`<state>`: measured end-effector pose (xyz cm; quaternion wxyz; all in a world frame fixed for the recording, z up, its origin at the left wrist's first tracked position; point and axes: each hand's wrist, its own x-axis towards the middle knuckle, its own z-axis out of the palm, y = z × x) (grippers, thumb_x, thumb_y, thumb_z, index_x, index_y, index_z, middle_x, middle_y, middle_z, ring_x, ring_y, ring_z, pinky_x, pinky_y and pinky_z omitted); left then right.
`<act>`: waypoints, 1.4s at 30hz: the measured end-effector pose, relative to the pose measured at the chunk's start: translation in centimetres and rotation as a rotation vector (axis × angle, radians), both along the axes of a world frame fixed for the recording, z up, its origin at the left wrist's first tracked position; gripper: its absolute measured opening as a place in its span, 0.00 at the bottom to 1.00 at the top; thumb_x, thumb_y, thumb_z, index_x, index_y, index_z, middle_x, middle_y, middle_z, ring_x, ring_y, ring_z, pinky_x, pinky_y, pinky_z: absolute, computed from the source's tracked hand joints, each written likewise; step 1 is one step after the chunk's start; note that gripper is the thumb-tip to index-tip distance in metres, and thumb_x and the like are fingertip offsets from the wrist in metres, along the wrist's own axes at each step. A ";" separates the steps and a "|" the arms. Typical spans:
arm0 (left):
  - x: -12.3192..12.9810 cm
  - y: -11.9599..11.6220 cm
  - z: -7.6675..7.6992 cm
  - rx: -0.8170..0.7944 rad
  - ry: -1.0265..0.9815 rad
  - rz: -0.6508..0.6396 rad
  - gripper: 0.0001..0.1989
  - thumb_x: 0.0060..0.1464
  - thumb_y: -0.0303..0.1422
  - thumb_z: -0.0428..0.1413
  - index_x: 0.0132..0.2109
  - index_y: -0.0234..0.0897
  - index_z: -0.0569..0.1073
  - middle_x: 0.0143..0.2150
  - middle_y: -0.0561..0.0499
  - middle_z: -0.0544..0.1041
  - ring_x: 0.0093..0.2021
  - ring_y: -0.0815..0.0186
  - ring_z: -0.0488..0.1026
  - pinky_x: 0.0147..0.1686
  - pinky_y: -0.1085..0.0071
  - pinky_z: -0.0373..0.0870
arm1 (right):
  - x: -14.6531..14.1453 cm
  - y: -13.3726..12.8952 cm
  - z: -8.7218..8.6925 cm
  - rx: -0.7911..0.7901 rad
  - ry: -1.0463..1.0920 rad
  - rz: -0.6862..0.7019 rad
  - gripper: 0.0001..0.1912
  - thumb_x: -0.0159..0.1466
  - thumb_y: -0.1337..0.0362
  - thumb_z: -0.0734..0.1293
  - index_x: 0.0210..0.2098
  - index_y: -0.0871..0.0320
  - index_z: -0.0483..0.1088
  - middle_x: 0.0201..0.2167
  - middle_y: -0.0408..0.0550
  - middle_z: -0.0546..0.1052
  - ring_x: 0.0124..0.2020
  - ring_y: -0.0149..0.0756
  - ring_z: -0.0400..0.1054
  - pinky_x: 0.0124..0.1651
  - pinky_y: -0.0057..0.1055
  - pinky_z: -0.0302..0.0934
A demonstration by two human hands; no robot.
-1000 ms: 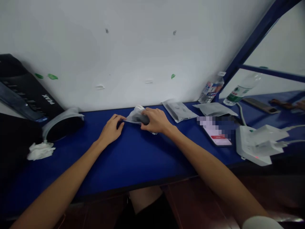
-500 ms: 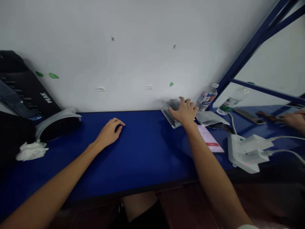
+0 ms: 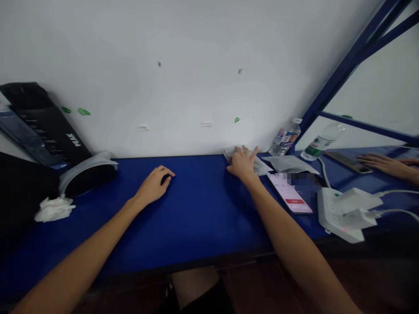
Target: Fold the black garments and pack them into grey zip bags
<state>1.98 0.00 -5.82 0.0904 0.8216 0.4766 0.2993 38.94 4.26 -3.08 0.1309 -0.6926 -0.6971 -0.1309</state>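
My left hand rests on the blue table top, loosely curved, thumb apart from the fingers, with nothing in it. On the right, my right hand lies over a clear plastic bag near the wall, its fingers spread. Most of the bag is hidden under the hand, and its contents cannot be made out. Close by on the right are a second translucent packet and a phone with a lit pink screen.
Two plastic bottles, one clear and one green-labelled, stand at the back right. A white power strip with plugged chargers sits below them. Another person's hand lies beside a dark phone. Crumpled tissue and a black PEAK bag are left.
My right hand has come down and slightly left onto the plastic bag. The other person's hand has moved left to the dark phone. My left hand stays on the table; the view shifted slightly.
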 end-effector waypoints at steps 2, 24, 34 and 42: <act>0.0 0.0 0.0 -0.004 0.001 -0.004 0.14 0.71 0.35 0.51 0.52 0.42 0.81 0.54 0.44 0.79 0.56 0.53 0.77 0.64 0.47 0.72 | -0.6 0.0 -0.2 0.047 -0.018 -0.054 0.13 0.58 0.68 0.72 0.42 0.57 0.84 0.70 0.62 0.72 0.77 0.69 0.53 0.76 0.80 0.27; 1.1 -1.9 2.2 0.177 0.019 0.101 0.40 0.58 0.29 0.64 0.75 0.48 0.66 0.79 0.43 0.62 0.77 0.45 0.63 0.75 0.44 0.64 | -8.6 -4.4 1.2 0.029 0.314 0.940 0.08 0.62 0.68 0.71 0.36 0.50 0.82 0.65 0.49 0.80 0.67 0.53 0.72 0.73 0.58 0.59; -0.7 -0.2 0.9 -0.069 0.117 0.008 0.31 0.66 0.36 0.58 0.74 0.45 0.70 0.78 0.44 0.67 0.76 0.48 0.67 0.76 0.45 0.62 | -6.0 -2.9 0.5 -0.061 0.612 0.996 0.05 0.59 0.63 0.78 0.36 0.52 0.82 0.57 0.52 0.81 0.58 0.48 0.76 0.65 0.50 0.67; -1.5 -0.1 1.3 -0.112 0.159 -0.043 0.38 0.67 0.53 0.59 0.78 0.47 0.64 0.81 0.44 0.60 0.80 0.46 0.58 0.80 0.38 0.43 | -3.6 -1.1 -0.5 -0.326 0.689 1.006 0.07 0.63 0.55 0.79 0.39 0.49 0.87 0.53 0.51 0.81 0.51 0.42 0.77 0.61 0.47 0.71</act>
